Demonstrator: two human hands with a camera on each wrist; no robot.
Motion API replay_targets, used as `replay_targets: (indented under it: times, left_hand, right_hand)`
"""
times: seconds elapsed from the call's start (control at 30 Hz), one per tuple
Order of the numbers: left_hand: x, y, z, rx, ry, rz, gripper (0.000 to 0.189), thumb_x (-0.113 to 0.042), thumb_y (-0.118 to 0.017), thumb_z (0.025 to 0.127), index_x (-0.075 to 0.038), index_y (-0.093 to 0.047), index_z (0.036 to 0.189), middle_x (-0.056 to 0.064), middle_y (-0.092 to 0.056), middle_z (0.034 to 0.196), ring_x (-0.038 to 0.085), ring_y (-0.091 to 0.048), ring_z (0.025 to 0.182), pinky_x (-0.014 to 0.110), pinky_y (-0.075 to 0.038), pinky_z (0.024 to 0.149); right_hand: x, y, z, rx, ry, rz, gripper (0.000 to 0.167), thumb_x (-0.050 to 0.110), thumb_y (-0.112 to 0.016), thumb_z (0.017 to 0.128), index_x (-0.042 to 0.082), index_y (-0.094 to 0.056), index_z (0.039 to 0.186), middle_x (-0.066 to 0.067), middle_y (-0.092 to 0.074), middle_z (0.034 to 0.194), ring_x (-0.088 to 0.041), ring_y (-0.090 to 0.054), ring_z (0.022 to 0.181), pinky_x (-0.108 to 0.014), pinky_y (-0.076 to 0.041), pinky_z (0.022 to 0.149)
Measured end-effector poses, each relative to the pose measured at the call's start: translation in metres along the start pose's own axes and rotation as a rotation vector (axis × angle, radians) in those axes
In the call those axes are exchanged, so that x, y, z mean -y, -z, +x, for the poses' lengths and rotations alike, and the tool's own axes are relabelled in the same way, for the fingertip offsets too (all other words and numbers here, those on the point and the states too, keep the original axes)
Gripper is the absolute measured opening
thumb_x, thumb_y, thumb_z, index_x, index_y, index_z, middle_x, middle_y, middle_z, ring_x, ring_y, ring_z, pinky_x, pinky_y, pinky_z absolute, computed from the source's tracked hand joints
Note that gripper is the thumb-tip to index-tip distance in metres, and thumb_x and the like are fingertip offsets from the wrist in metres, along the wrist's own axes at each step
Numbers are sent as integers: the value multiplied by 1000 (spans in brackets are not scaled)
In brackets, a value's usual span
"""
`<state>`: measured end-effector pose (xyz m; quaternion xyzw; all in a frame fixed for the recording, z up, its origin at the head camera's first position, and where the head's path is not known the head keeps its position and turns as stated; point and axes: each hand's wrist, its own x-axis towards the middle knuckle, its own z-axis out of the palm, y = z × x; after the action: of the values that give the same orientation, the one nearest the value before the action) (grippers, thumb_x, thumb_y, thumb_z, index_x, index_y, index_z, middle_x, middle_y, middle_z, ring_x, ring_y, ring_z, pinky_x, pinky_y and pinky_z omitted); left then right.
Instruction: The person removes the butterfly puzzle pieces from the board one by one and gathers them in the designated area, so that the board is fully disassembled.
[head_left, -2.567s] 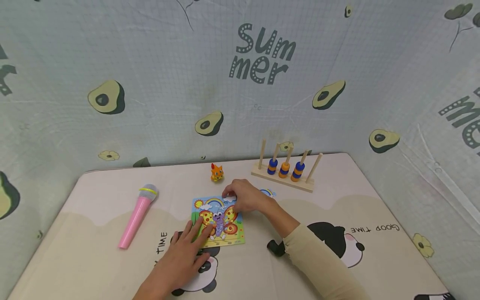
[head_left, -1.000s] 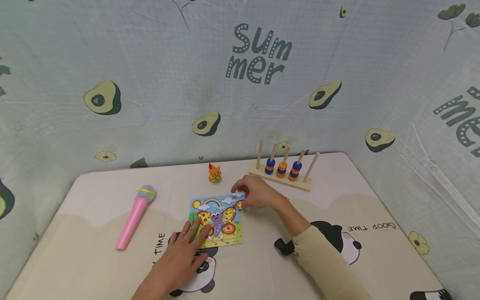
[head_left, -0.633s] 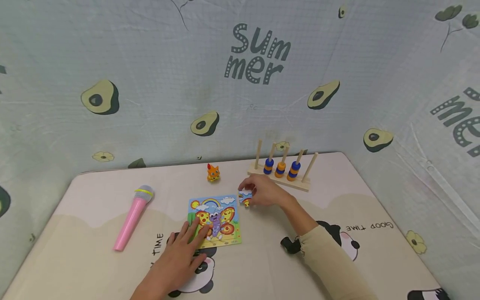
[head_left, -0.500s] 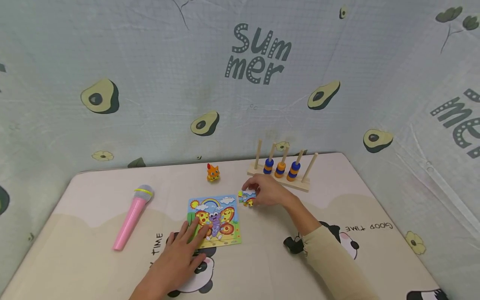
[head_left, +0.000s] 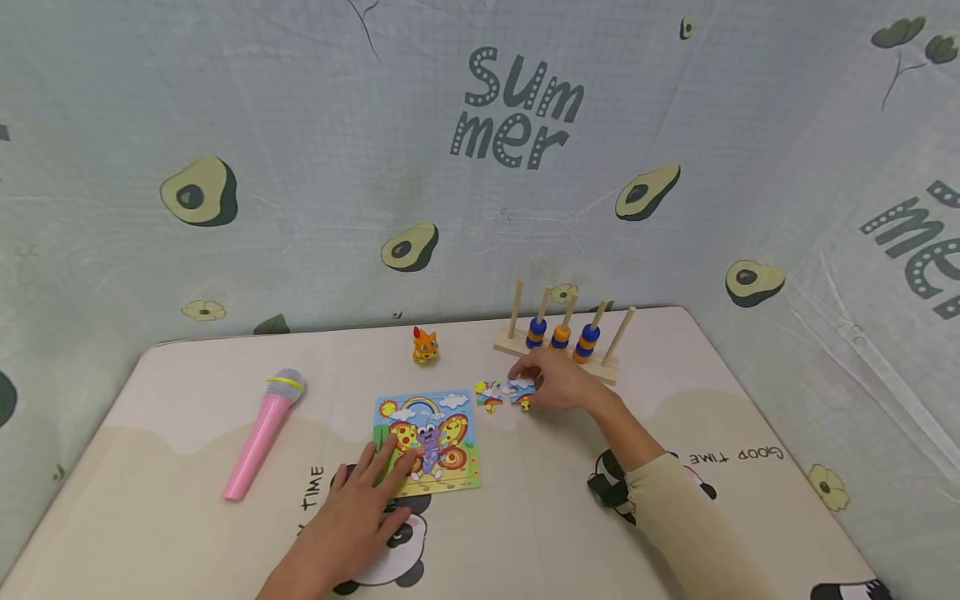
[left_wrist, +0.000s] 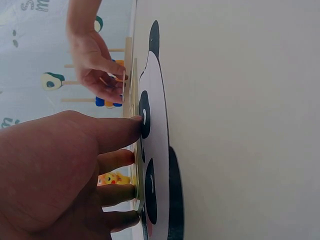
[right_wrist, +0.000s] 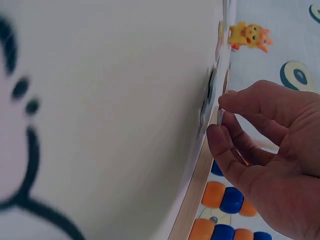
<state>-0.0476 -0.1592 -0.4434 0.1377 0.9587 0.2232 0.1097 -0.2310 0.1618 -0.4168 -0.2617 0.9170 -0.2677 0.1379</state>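
Observation:
My left hand [head_left: 360, 508] lies spread, its fingertips resting on the lower left of a square butterfly jigsaw puzzle [head_left: 453, 429]. In the left wrist view the puzzle shows only as a thin edge under those fingers. Beyond the puzzle's upper right corner, my right hand [head_left: 558, 379] pinches a blue puzzle piece [head_left: 522, 390] between thumb and fingers. Seen edge-on in the right wrist view, that piece [right_wrist: 220, 116] is a thin sliver. A second puzzle piece [head_left: 489, 392] lies on the table between the puzzle and my right hand.
Behind my right hand stands a wooden peg rack [head_left: 512, 342] with blue and orange beads. An orange toy animal [head_left: 425, 345] stands behind the puzzle. A pink toy microphone [head_left: 258, 442] lies at the left. A patterned cloth covers the table [head_left: 172, 450] and the wall behind.
My right hand has moved right from the puzzle's upper right corner, holding a puzzle piece. Another piece now shows on the table beside the puzzle. My left hand has stayed on the puzzle.

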Motion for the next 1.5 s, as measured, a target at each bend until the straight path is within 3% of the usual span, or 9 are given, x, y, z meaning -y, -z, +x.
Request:
replay_targets:
  times: [0.57, 0.93, 1.5]
  left_hand:
    - [-1, 0, -1, -22, 0, 23, 69, -31, -70, 100, -20, -42, 161, 16, -25, 172, 51, -22, 156, 81, -22, 115]
    - [-2, 1, 2, 14, 18, 17, 70, -34, -70, 100, -21, -40, 162, 16, -23, 173, 51, -19, 157, 81, -19, 116]
    - [-2, -1, 0, 7, 23, -2, 70, -34, -71, 99, -21, -42, 161, 14, -24, 173, 49, -20, 158, 81, -20, 116]
  right_hand:
    - [-14, 11, -14, -51, -31, -105, 41, 0, -83, 75, 6, -76, 115, -7, -69, 105, -18, -58, 88, -32, -53, 81]
    - [-21, 14, -19, -79, -45, -136, 42, -4, -80, 73, 5, -76, 113, -7, -72, 106, -20, -59, 91, -37, -54, 83]
    - [-21, 6, -26, -101, -74, -190, 44, -13, -74, 72, 0, -76, 114, -13, -70, 108, -29, -62, 103, -50, -53, 98]
